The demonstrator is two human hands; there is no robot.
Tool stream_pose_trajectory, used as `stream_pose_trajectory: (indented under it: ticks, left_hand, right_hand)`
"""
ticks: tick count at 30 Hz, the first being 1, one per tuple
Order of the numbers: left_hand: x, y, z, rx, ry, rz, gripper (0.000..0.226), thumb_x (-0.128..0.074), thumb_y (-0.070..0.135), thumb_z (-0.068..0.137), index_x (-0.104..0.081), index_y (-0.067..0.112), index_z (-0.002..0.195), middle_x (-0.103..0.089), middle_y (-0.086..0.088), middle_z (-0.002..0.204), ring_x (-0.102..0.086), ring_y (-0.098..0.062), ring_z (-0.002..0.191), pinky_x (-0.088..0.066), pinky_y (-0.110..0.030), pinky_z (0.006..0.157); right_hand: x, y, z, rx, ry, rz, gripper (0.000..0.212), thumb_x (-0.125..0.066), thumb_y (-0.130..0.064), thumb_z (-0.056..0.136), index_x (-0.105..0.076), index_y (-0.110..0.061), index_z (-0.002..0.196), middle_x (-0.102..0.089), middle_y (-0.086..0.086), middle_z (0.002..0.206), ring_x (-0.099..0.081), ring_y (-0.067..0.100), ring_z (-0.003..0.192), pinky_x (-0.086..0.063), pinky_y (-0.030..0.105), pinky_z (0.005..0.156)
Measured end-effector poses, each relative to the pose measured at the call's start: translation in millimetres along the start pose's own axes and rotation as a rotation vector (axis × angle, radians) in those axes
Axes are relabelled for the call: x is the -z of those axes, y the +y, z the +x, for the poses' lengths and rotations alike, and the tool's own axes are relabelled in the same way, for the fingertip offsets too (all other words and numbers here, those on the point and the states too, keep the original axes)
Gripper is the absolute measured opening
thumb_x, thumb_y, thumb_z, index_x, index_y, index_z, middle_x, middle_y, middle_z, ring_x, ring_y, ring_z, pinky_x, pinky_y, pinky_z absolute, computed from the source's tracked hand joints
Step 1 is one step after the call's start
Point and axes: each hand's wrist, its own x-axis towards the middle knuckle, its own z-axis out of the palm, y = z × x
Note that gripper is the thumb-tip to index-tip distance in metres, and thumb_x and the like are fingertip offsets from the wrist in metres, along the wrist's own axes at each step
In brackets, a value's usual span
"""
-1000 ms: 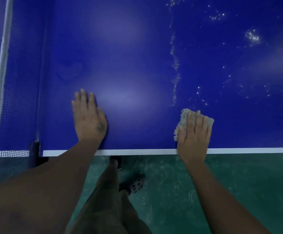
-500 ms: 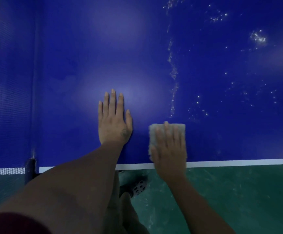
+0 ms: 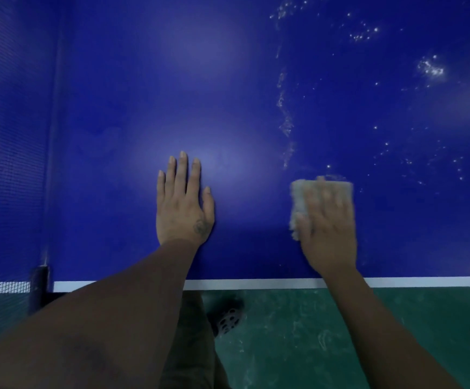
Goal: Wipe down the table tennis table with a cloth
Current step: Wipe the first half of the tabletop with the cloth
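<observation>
The blue table tennis table [image 3: 228, 80] fills the upper view, its white edge line [image 3: 256, 284] running across near me. My left hand [image 3: 184, 203] lies flat on the top with straight fingers. A pale folded cloth [image 3: 298, 197] sits on the table to its right, and my right hand [image 3: 327, 223] presses it down with flat fingers; this hand is blurred. Water droplets and a wet streak [image 3: 285, 122] glisten beyond the cloth and to the right.
The net [image 3: 9, 136] stands along the left, with its dark post clamp [image 3: 41, 284] at the table edge. Below the edge is green floor [image 3: 396, 332], my leg and a dark perforated shoe [image 3: 228, 321].
My right hand slid the cloth left toward the left hand, then back right. The left hand moved right along the table half a second earlier and now rests still.
</observation>
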Motion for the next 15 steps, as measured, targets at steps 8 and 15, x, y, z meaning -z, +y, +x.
stream_pose_trajectory:
  ticks: [8, 15]
  left_hand:
    - [-3.1, -1.2, -0.3, -0.003, 0.041, -0.026, 0.063, -0.035, 0.040, 0.113, -0.032, 0.013, 0.170, -0.022, -0.009, 0.180, -0.012, -0.028, 0.169, -0.006, -0.048, 0.138]
    - [-5.7, -2.4, -0.7, -0.009, 0.059, -0.018, 0.062, -0.035, 0.039, 0.114, -0.032, 0.014, 0.171, -0.022, -0.009, 0.180, -0.013, -0.029, 0.169, -0.009, -0.049, 0.137]
  right_hand:
    - [-7.4, -45.0, -22.5, 0.211, -0.081, 0.030, 0.063, -0.030, -0.050, 0.114, -0.018, -0.027, 0.172, -0.009, 0.001, 0.181, -0.008, 0.028, 0.167, -0.015, 0.059, 0.133]
    - [-10.5, -71.9, 35.5, 0.111, 0.064, 0.022, 0.063, -0.037, -0.044, 0.114, -0.023, -0.022, 0.171, -0.020, 0.010, 0.178, -0.018, 0.036, 0.165, -0.016, 0.062, 0.132]
